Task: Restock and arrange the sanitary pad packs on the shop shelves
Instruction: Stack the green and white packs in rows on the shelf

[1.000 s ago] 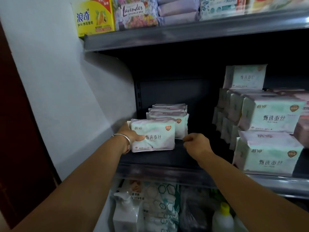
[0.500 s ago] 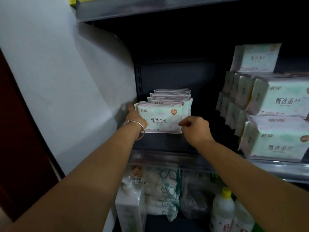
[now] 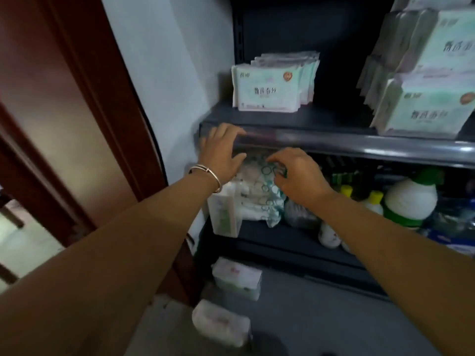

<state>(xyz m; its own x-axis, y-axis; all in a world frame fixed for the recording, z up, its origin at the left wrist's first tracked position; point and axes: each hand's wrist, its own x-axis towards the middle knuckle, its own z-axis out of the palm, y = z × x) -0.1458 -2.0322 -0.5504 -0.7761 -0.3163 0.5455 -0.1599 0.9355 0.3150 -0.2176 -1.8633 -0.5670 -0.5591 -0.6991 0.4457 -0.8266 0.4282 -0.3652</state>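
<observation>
Taking the dark metal shelf (image 3: 334, 146) as the landmark, a reddish-brown wooden door frame (image 3: 84, 98) stands far to its left, with a pale wall (image 3: 164, 60) between the frame and the shelf's left end. The left hand (image 3: 221, 156), a silver bangle (image 3: 205, 173) on its wrist, hangs in front of the shelf's left front edge with fingers spread and relaxed, holding nothing; whether the fingertips touch the edge cannot be told through the blur. On top of the shelf near its left end stands one row of sanitary pad packs (image 3: 267, 91), upright and face forward, about four or five deep; the exact count is unclear. The right hand (image 3: 300, 176) hovers just under the shelf's front lip, right of the left hand, fingers loosely curled and apart, gripping nothing. Below the shelf, behind both hands, sits one hexagon-printed soft pack (image 3: 264, 191) beside one white pump bottle (image 3: 223, 214). Lower still, on the floor in front of the shelf unit, lie two loose pad packs (image 3: 236, 278), one nearer the camera than the other. Under the shelf toward the right stand two yellow-capped bottles (image 3: 374, 201) and one large white jug with a green cap (image 3: 411, 199). On top of the shelf at its right end rises a stack of larger pad bundles (image 3: 424, 106), too cropped to count.
</observation>
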